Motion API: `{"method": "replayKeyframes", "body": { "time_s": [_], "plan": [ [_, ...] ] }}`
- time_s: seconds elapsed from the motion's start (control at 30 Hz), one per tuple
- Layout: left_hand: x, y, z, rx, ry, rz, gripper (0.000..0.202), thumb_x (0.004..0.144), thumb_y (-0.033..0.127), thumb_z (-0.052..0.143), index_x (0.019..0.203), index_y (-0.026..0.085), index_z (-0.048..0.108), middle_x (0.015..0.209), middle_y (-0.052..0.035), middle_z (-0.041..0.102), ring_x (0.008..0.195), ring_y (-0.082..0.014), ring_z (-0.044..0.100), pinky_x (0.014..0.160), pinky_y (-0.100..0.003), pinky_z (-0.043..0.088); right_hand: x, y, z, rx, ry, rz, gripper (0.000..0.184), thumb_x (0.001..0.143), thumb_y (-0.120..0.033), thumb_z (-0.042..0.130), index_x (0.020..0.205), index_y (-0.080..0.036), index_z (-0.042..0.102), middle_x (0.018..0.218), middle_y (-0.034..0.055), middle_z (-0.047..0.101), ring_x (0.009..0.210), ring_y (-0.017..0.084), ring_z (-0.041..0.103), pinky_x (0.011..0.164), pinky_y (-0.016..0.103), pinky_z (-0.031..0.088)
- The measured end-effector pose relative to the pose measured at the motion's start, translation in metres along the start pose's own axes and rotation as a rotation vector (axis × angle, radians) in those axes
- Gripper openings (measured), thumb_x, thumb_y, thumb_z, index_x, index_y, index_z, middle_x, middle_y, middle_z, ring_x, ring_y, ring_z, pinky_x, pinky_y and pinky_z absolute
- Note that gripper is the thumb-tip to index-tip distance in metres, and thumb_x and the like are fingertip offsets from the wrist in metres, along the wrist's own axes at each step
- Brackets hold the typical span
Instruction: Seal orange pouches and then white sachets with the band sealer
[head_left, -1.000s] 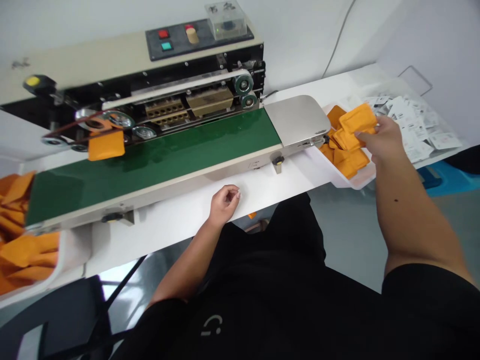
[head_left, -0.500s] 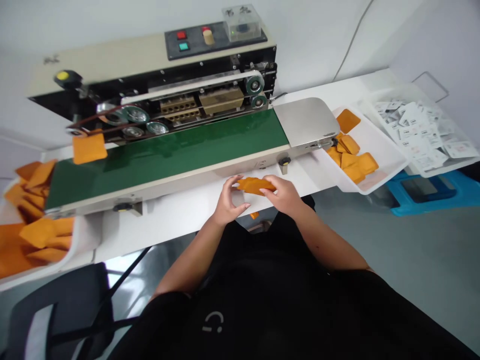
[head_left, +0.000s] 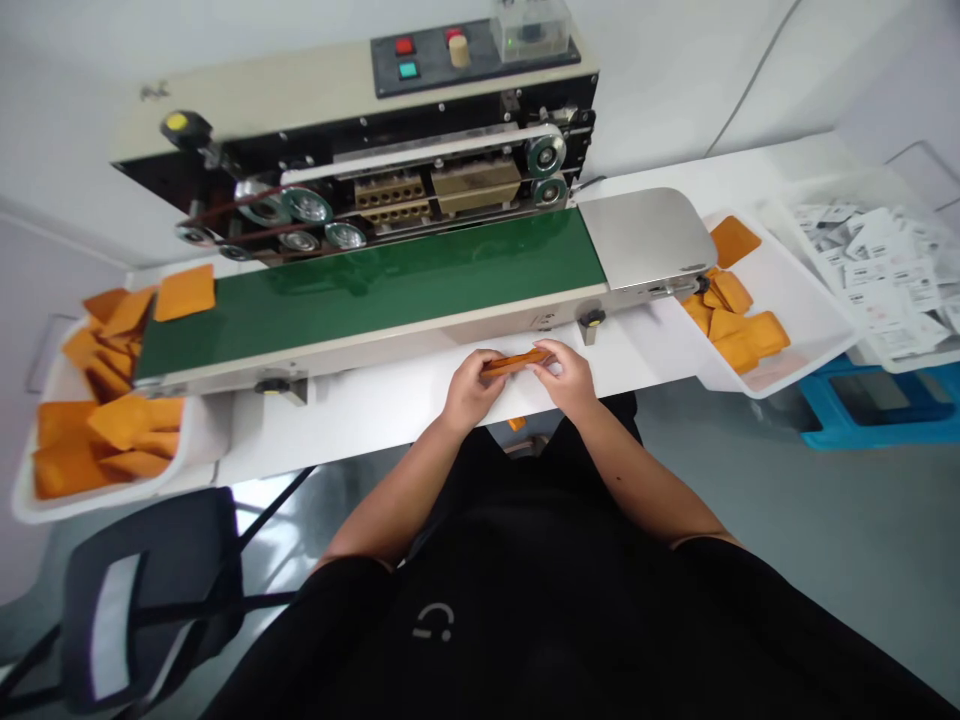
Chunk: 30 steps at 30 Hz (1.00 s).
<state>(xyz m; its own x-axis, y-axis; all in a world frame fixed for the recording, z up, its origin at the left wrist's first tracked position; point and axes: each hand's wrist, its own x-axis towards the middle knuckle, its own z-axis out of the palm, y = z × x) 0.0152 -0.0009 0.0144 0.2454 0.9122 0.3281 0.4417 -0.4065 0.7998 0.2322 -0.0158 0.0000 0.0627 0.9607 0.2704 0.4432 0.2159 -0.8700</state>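
Observation:
My left hand (head_left: 472,388) and my right hand (head_left: 568,378) grip opposite ends of orange packets (head_left: 516,363), which seem to form a thin stack. The packets are turned nearly edge-on, so their count is hidden. Both hands are just in front of the green conveyor belt (head_left: 420,285) of a band sealing machine (head_left: 255,105), above the white table edge. At the belt's left end lies a single flat orange packet (head_left: 186,292).
A white bin (head_left: 214,430) of orange packets stands left; another bin (head_left: 814,335) with several sits right, beside a clear tray of white cards (head_left: 870,260). Below are a blue stool (head_left: 877,410) and a black chair (head_left: 161,590). Something orange (head_left: 517,424) shows beneath the table.
My left fingers have closed onto the packets, and these have tilted from showing a face to nearly edge-on. The belt's packet has travelled left past the rollers. The camera view has shifted.

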Motion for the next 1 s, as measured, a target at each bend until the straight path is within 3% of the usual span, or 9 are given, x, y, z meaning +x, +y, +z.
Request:
{"method": "replayKeyframes", "body": {
  "time_s": [0.1,0.2,0.37,0.47,0.53,0.67,0.77,0.87,1.0],
  "plan": [
    [0.001,0.005,0.000,-0.006,-0.008,-0.016,0.037,0.085,0.022,0.076,0.120,0.020,0.064,0.114,-0.0088,0.074,0.105,-0.0232,0.072,0.095,-0.037,0.059,-0.001,-0.001,-0.001,0.047,0.029,0.053,0.042,0.089,-0.032,0.072,0.131,-0.025,0.068,0.121,0.0076,0.073,0.093,0.021,0.073,0.094,0.041,0.062],
    [0.003,0.006,0.000,0.015,-0.076,-0.018,0.044,0.085,0.024,0.077,0.127,0.021,0.063,0.119,-0.0096,0.073,0.109,-0.0245,0.072,0.097,-0.039,0.059,0.000,-0.001,-0.001,0.051,-0.048,0.068,0.048,0.087,-0.029,0.071,0.134,-0.026,0.067,0.121,0.0067,0.073,0.100,0.022,0.073,0.093,0.040,0.063],
    [0.002,0.000,0.001,0.000,-0.083,0.009,0.035,0.088,0.025,0.075,0.122,0.022,0.066,0.113,-0.0090,0.073,0.104,-0.0237,0.072,0.095,-0.039,0.059,-0.003,-0.004,-0.004,0.049,-0.028,0.019,0.031,0.095,-0.035,0.065,0.123,-0.023,0.072,0.120,0.0078,0.074,0.107,0.023,0.074,0.097,0.041,0.063],
    [0.001,-0.001,0.002,-0.029,-0.070,0.013,0.043,0.086,0.024,0.078,0.126,0.021,0.064,0.114,-0.0090,0.072,0.105,-0.0236,0.072,0.096,-0.039,0.060,-0.004,-0.006,-0.006,0.133,-0.119,-0.050,0.041,0.096,-0.036,0.067,0.135,-0.023,0.066,0.136,0.0096,0.068,0.121,0.024,0.070,0.100,0.040,0.063],
    [0.001,0.000,0.003,-0.023,-0.074,0.009,0.046,0.085,0.025,0.080,0.128,0.021,0.063,0.116,-0.0097,0.072,0.108,-0.0244,0.072,0.098,-0.040,0.059,-0.005,-0.006,-0.005,0.129,-0.194,-0.073,0.048,0.093,-0.034,0.071,0.140,-0.025,0.065,0.140,0.0091,0.067,0.119,0.024,0.071,0.101,0.041,0.063],
    [0.000,-0.001,0.003,-0.035,-0.074,-0.005,0.046,0.087,0.030,0.080,0.128,0.020,0.063,0.116,-0.0103,0.072,0.107,-0.0242,0.073,0.097,-0.040,0.060,-0.008,0.000,-0.001,0.061,-0.113,-0.049,0.034,0.093,-0.032,0.071,0.126,-0.024,0.072,0.124,0.0072,0.073,0.104,0.022,0.075,0.101,0.043,0.063],
    [0.000,-0.003,0.004,-0.040,-0.075,-0.005,0.053,0.085,0.029,0.082,0.132,0.020,0.061,0.121,-0.0121,0.072,0.113,-0.0266,0.072,0.101,-0.042,0.060,-0.008,0.004,0.000,0.158,-0.032,0.009,0.033,0.094,-0.033,0.069,0.125,-0.022,0.070,0.115,0.0077,0.074,0.104,0.021,0.074,0.100,0.041,0.064],
    [0.001,-0.005,0.004,-0.012,-0.100,-0.001,0.057,0.082,0.028,0.084,0.133,0.021,0.062,0.126,-0.0128,0.071,0.119,-0.0298,0.071,0.106,-0.046,0.058,-0.006,0.001,-0.003,0.190,-0.074,0.012,0.031,0.091,-0.030,0.069,0.122,-0.021,0.070,0.115,0.0077,0.072,0.103,0.021,0.073,0.096,0.040,0.064],
    [0.001,-0.005,0.004,-0.021,-0.108,0.001,0.049,0.087,0.028,0.080,0.132,0.021,0.063,0.124,-0.0122,0.072,0.116,-0.0285,0.072,0.104,-0.045,0.058,-0.003,-0.005,-0.008,0.097,-0.076,-0.027,0.014,0.092,-0.028,0.067,0.102,-0.021,0.072,0.102,0.0057,0.071,0.095,0.020,0.071,0.093,0.039,0.062]
  ]
}}
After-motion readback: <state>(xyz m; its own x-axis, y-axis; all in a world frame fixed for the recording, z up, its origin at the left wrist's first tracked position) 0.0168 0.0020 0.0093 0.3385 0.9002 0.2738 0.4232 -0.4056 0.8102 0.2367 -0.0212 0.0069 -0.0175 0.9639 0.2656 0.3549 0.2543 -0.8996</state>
